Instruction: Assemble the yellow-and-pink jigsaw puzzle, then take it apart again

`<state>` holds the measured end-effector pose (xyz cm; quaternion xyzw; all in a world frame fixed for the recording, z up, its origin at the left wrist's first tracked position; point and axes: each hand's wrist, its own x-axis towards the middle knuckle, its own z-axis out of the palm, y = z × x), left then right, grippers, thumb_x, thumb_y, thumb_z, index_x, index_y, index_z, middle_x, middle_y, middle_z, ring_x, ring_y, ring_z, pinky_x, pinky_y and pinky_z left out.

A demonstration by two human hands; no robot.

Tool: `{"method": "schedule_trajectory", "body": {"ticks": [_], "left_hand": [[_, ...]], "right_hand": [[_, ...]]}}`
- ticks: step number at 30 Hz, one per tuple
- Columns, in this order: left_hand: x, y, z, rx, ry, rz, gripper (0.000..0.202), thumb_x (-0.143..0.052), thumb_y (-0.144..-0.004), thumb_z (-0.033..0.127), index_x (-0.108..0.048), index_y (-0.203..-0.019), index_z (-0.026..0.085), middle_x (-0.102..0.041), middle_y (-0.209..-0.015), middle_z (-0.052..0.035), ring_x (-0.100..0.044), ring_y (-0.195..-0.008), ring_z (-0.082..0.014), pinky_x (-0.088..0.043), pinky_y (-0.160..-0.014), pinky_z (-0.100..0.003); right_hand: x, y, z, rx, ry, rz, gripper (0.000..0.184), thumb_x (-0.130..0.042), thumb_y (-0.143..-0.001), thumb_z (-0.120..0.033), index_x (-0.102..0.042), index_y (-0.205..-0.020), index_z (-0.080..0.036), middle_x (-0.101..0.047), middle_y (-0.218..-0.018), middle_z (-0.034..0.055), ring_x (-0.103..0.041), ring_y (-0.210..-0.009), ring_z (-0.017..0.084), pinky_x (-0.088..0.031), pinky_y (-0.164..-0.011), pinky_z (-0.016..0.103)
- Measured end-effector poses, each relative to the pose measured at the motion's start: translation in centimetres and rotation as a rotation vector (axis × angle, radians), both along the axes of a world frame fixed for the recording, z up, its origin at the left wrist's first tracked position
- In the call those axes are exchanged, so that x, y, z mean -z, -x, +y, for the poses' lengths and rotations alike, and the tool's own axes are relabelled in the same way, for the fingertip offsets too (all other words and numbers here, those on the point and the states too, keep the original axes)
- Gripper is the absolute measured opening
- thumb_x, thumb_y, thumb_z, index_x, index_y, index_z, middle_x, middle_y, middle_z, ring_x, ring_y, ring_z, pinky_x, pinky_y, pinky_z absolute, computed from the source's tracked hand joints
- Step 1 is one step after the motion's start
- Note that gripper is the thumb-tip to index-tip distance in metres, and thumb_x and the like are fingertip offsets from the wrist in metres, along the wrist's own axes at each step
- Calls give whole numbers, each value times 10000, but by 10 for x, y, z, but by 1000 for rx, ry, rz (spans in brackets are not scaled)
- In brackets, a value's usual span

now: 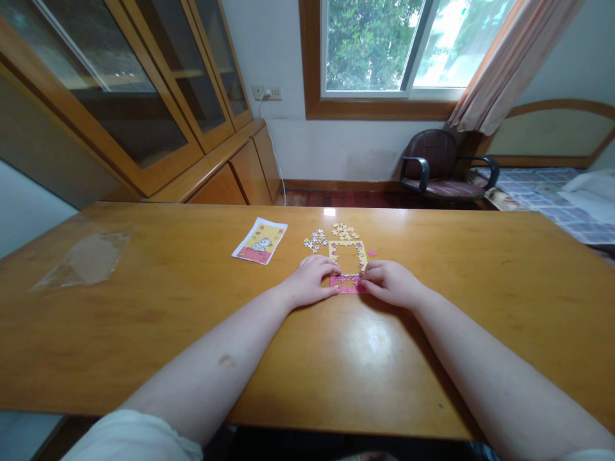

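A small jigsaw puzzle frame [348,264], yellow at the sides and pink along the near edge, lies on the wooden table [192,301]. My left hand [312,282] rests on the table at the puzzle's lower left corner, fingers curled with the thumb and fingertips against the pink edge. My right hand [391,283] sits at the lower right corner, its fingers pinched on the pink strip. Loose puzzle pieces [331,235] lie in small heaps just beyond the frame. One pink piece [371,253] lies to the frame's right.
A picture card [260,241] showing the puzzle image lies left of the pieces. A clear plastic bag [86,259] sits at the table's far left. Behind the table are a glass-fronted cabinet [144,102], an armchair [439,166] and a bed [552,189].
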<state>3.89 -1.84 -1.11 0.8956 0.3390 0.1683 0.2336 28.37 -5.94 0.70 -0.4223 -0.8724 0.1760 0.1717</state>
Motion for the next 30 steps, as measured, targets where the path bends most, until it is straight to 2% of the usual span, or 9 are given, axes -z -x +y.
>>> {"method": "schedule_trajectory", "body": {"ticks": [6, 15, 17, 19, 22, 24, 26, 30], "left_hand": [[0, 0, 0, -2, -2, 5, 337, -700, -773, 413, -664, -1059, 237, -644, -1173, -48, -520, -1151, -246, -360, -1038, -421], [0, 0, 0, 8, -9, -7, 326, -694, -779, 408, -668, -1060, 243, -646, -1164, -50, -525, -1149, -242, -360, -1042, -415], [-1, 0, -1, 3, -1, -5, 325, -695, -777, 398, -669, -1063, 246, -644, -1169, -51, -522, -1156, -247, -359, -1046, -422], [-1, 0, -1, -3, 5, -9, 320, -693, -777, 387, -671, -1065, 248, -640, -1176, -54, -521, -1162, -251, -358, -1051, -427], [-1, 1, -1, -12, 13, -16, 310, -695, -776, 368, -674, -1062, 249, -640, -1173, -57, -522, -1166, -253, -361, -1054, -430], [0, 1, 0, -15, 15, -15, 310, -696, -776, 359, -673, -1063, 246, -641, -1169, -58, -522, -1166, -252, -363, -1055, -430], [0, 1, 0, -12, 14, -13, 314, -692, -781, 363, -670, -1069, 241, -640, -1171, -59, -521, -1169, -251, -363, -1056, -430], [1, 1, 0, -5, 7, -9, 310, -680, -792, 374, -666, -1071, 241, -639, -1175, -56, -518, -1175, -249, -364, -1055, -426]], "right_hand": [[-1, 1, 0, 12, 29, -19, 258, -514, -894, -235, -714, -736, -195, -657, -802, 51, -606, -728, 154, -465, -678, 268], [1, 2, 0, 72, -28, -48, 295, -498, -892, -228, -671, -655, -191, -632, -728, 36, -580, -666, 139, -425, -627, 250], [0, 0, 1, 164, -71, -64, 315, -489, -897, -245, -671, -645, -195, -633, -718, 37, -575, -650, 141, -418, -615, 255], [-1, -5, 4, 351, -130, -89, 324, -476, -907, -273, -688, -674, -196, -647, -738, 47, -582, -653, 153, -415, -606, 269], [-1, -14, 9, 600, -193, -119, 278, -470, -912, -277, -722, -833, -190, -692, -869, 75, -624, -756, 197, -439, -650, 297], [1, -19, 13, 635, -202, -138, 260, -470, -905, -238, -723, -927, -178, -704, -964, 91, -639, -863, 229, -461, -734, 318], [5, -22, 16, 603, -192, -171, 259, -474, -898, -209, -718, -976, -168, -704, -1024, 102, -635, -941, 249, -464, -812, 338], [14, -24, 20, 587, -188, -231, 275, -479, -908, -221, -700, -1058, -154, -686, -1113, 123, -619, -1010, 272, -457, -875, 370]]}}
